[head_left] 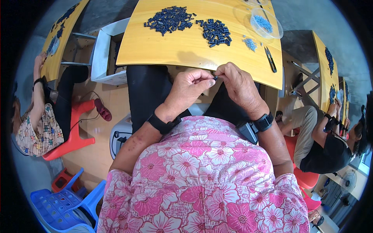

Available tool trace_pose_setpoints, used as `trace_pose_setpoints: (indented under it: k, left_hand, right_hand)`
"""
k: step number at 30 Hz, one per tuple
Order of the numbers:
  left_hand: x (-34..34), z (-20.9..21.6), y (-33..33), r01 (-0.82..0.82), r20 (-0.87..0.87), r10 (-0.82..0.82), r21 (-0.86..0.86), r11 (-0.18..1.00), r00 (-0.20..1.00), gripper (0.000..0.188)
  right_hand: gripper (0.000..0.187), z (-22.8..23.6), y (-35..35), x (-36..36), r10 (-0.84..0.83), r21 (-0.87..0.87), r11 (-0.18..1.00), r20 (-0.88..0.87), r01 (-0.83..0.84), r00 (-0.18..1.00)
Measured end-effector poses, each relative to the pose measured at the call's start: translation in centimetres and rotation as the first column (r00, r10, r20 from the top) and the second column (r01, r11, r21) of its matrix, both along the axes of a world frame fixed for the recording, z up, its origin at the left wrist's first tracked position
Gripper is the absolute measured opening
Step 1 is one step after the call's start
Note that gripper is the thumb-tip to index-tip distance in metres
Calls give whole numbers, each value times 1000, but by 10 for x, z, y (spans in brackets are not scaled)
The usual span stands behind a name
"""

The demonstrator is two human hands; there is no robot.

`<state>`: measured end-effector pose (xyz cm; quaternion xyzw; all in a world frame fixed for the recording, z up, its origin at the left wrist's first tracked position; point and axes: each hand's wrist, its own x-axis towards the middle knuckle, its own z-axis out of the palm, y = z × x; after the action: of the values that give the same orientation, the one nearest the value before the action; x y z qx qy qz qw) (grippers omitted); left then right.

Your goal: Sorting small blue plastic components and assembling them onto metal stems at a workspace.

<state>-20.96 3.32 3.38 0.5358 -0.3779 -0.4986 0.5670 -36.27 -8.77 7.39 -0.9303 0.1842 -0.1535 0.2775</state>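
Observation:
Just off the near edge of the yellow table [163, 50], my two hands meet at the fingertips. My left hand [184, 91] pinches a small black piece [215, 78] between thumb and forefinger. My right hand [240, 86] is closed in a pinch right against that piece; whatever its fingertips grip is too small to make out. On the table beyond lie a larger pile of short black cylindrical parts [171, 20] and a smaller pile of the same parts [216, 32]. A few tiny light-blue pieces [250, 44] are scattered to their right.
A clear round tub [278, 32] holds more light-blue pieces. Black thread snips [270, 59] lie near the table's right edge. A white box [101, 58] stands left of the table. People sit working at tables on both sides. A blue plastic chair [58, 207] is at lower left.

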Motion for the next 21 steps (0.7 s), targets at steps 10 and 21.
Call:
trace_pose_setpoints:
  k: [10, 21]
  left_hand:
    - [-4, 1, 2, -36, 82, 30, 67, 997, 996, 16]
    - [-7, 4, 5, -82, 216, 39, 192, 978, 976, 15]
  right_hand:
    - [15, 8, 9, -3, 53, -270, 960, -98, -78, 994]
    - [13, -4, 16, 0, 40, -335, 937, -166, -95, 985]
